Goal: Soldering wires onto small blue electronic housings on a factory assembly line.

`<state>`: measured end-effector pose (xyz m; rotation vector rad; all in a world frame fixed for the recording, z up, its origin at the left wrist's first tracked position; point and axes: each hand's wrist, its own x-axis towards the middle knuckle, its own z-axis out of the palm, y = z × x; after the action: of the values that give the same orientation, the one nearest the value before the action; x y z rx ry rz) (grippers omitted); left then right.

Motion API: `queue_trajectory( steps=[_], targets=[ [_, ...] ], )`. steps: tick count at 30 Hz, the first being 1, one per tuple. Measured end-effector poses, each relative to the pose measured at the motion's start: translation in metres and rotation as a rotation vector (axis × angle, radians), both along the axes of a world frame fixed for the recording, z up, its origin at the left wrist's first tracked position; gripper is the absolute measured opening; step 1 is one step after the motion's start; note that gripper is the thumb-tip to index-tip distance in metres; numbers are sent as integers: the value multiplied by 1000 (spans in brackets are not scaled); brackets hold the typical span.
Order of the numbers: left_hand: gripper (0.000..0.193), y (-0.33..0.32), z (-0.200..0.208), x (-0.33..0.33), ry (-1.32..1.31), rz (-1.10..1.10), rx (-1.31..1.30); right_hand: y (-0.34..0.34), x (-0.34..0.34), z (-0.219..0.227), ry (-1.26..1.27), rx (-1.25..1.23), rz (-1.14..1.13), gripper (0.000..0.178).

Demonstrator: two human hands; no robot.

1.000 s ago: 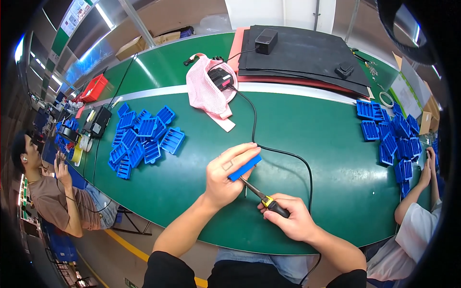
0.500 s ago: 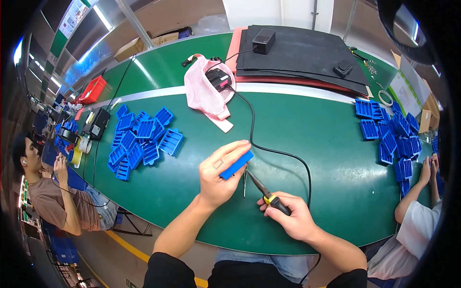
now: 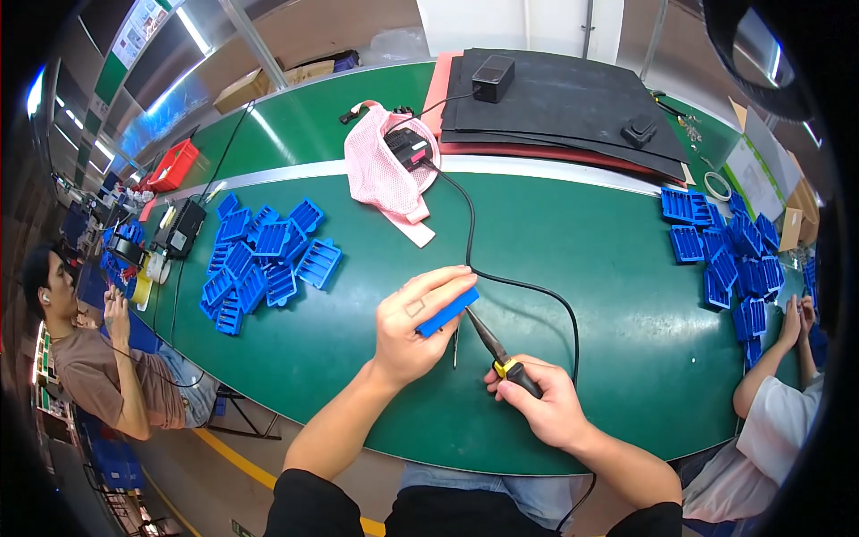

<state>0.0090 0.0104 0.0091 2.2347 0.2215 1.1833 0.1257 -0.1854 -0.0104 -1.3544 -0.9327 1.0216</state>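
My left hand (image 3: 404,328) is closed around a blue plastic slotted case (image 3: 446,312), held tilted above the table with a plain narrow side showing. In my right hand (image 3: 548,398) are long-nose pliers (image 3: 488,338) with black and yellow handles. Their dark tapered tip reaches the right end of the blue case; whether the jaws grip anything there I cannot make out. A thin metal strip or wire (image 3: 455,351) shows just below my left fingers, its upper end hidden.
Blue slotted cases lie heaped at left (image 3: 259,255) and right (image 3: 720,246). A black cable (image 3: 568,313) crosses the green table from a pink mesh pouch (image 3: 376,170). Black sheets (image 3: 555,103) lie behind. One person sits at left; another's hands (image 3: 792,324) are at right.
The plier tip has moved up onto the right end of the blue case. My left hand and the case have shifted slightly to the right.
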Motion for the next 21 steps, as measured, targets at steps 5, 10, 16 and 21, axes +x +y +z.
queue_trajectory(
  steps=[5,10,16,21],
  targets=[
    [48,4,-7,-4,22,2,-36,0,-1,2,-13,19,1,17],
    [42,-2,-5,-1,17,11,-111,-1,2,5,-41,2,13,19],
    [32,43,41,-17,-471,538,-613,-10,0,8,-169,17,100,16],
    [37,28,7,-27,-34,241,-159,-5,-2,7,-147,48,135,16]
  ],
)
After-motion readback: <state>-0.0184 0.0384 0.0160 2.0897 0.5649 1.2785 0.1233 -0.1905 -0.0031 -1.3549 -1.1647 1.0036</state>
